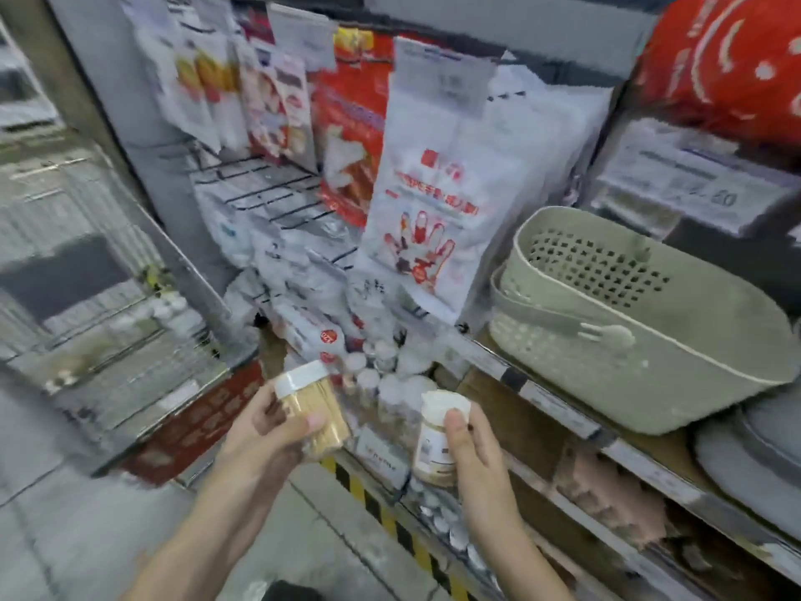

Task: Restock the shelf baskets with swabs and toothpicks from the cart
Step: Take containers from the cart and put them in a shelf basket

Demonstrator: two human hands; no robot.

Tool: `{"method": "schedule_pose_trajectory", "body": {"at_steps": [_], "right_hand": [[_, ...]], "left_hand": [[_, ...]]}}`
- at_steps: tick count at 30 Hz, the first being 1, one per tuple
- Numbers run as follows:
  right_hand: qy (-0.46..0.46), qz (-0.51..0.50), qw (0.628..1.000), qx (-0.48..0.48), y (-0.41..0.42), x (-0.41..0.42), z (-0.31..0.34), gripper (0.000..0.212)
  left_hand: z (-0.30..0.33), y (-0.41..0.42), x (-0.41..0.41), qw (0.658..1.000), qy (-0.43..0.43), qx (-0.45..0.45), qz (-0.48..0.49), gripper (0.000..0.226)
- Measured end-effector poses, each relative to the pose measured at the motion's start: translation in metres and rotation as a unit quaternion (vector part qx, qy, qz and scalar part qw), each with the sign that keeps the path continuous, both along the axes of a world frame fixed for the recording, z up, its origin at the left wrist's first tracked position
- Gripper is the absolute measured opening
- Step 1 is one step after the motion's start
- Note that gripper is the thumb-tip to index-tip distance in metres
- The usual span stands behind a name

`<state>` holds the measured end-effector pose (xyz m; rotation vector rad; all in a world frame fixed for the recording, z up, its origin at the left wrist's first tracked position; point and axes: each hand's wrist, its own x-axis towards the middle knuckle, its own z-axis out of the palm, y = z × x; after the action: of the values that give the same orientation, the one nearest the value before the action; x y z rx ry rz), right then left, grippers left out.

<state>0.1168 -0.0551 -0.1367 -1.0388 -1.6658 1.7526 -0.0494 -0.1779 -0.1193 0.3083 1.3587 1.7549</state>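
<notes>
My left hand (264,431) grips a clear jar of toothpicks (314,405) with a white lid, tilted toward the shelf. My right hand (470,448) holds a second toothpick jar (437,435), also white-lidded, with a label on its side. Both jars hover just in front of a low shelf section where several white-lidded jars (372,375) stand packed together. The picture is blurred, so the basket holding those jars cannot be made out.
Hanging packs of disposable gloves (429,219) fill the wire rack above. A stack of beige plastic baskets (628,323) sits on the shelf to the right, grey items below it. A wire cart (112,331) stands left. Yellow-black tape (377,505) marks the shelf base.
</notes>
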Motion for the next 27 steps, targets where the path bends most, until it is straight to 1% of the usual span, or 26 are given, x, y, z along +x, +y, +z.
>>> {"method": "schedule_pose_trajectory", "body": {"at_steps": [1, 2, 3, 4, 5, 6, 7, 8, 9, 11, 12, 13, 15, 16, 17, 19, 21, 24, 27], "right_hand": [[-0.014, 0.021, 1.000, -0.012, -0.005, -0.019, 0.001, 0.053], [-0.018, 0.037, 0.999, -0.022, -0.010, -0.038, -0.001, 0.044], [-0.021, 0.051, 0.998, -0.035, -0.016, -0.057, -0.001, 0.028], [-0.028, 0.068, 0.996, -0.050, -0.025, -0.082, -0.004, 0.013], [-0.035, 0.080, 0.994, -0.064, -0.033, -0.103, -0.001, 0.008], [-0.039, 0.095, 0.993, -0.065, -0.040, -0.120, -0.003, 0.011], [-0.034, 0.112, 0.991, -0.061, -0.048, -0.142, -0.006, 0.015], [-0.028, 0.129, 0.989, -0.061, -0.055, -0.163, -0.008, 0.018], [-0.019, 0.146, 0.987, -0.063, -0.063, -0.183, -0.011, 0.019], [-0.019, 0.183, 0.981, -0.057, -0.078, -0.217, -0.019, 0.035], [-0.017, 0.195, 0.979, -0.061, -0.082, -0.231, -0.025, 0.040], [-0.013, 0.208, 0.976, -0.066, -0.086, -0.244, -0.029, 0.040], [-0.014, 0.226, 0.971, -0.072, -0.090, -0.268, -0.036, 0.035], [-0.021, 0.240, 0.968, -0.076, -0.093, -0.279, -0.039, 0.033], [-0.025, 0.252, 0.964, -0.078, -0.095, -0.291, -0.042, 0.036], [-0.044, 0.262, 0.960, -0.088, -0.097, -0.315, -0.049, 0.051], [-0.058, 0.263, 0.958, -0.096, -0.095, -0.341, -0.059, 0.054], [-0.073, 0.282, 0.952, -0.091, -0.090, -0.385, -0.070, 0.057], [-0.087, 0.309, 0.943, -0.083, -0.080, -0.435, -0.081, 0.052]], "left_hand": [[-0.002, -0.010, -0.012, 1.000, -0.007, 0.000, 0.021, 0.104], [-0.003, -0.021, -0.024, 0.999, -0.022, -0.004, 0.045, 0.099], [-0.007, -0.032, -0.037, 0.997, -0.036, -0.009, 0.074, 0.095], [-0.010, -0.046, -0.054, 0.993, -0.042, -0.017, 0.107, 0.098], [-0.015, -0.058, -0.067, 0.990, -0.039, -0.024, 0.132, 0.112], [-0.018, -0.070, -0.080, 0.986, -0.040, -0.032, 0.157, 0.127], [-0.022, -0.084, -0.095, 0.982, -0.042, -0.034, 0.181, 0.133], [-0.024, -0.098, -0.109, 0.978, -0.038, -0.038, 0.202, 0.131], [-0.027, -0.112, -0.124, 0.976, -0.031, -0.037, 0.215, 0.126], [-0.031, -0.137, -0.149, 0.970, -0.012, -0.045, 0.237, 0.110], [-0.032, -0.147, -0.160, 0.968, 0.000, -0.048, 0.247, 0.102], [-0.033, -0.156, -0.170, 0.966, 0.008, -0.046, 0.254, 0.094], [-0.038, -0.169, -0.189, 0.960, 0.008, -0.054, 0.275, 0.066], [-0.043, -0.175, -0.199, 0.956, 0.012, -0.065, 0.287, 0.061], [-0.047, -0.180, -0.208, 0.954, 0.017, -0.072, 0.292, 0.063], [-0.055, -0.186, -0.226, 0.950, 0.018, -0.087, 0.300, 0.073], [-0.061, -0.186, -0.245, 0.944, 0.010, -0.099, 0.314, 0.079], [-0.073, -0.179, -0.276, 0.935, -0.007, -0.122, 0.334, 0.065], [-0.087, -0.170, -0.316, 0.923, -0.027, -0.150, 0.354, 0.059]]}}
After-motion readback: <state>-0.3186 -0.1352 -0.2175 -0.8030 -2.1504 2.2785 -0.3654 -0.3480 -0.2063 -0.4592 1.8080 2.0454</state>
